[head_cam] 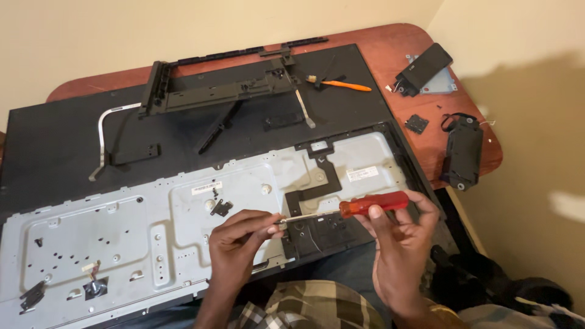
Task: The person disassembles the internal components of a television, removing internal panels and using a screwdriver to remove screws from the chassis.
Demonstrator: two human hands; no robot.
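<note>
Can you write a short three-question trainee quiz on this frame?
1. True or false: the right hand grips the red handle of the screwdriver.
2. What does the left hand pinch? A) the screwdriver's shaft near its tip B) the orange tool C) a cable
3. Fill in: the orange tool lies on the black panel, near the long black ____.

Key: 1 true. 2 A. 3 bracket. The hands work over the grey metal back plate.
</note>
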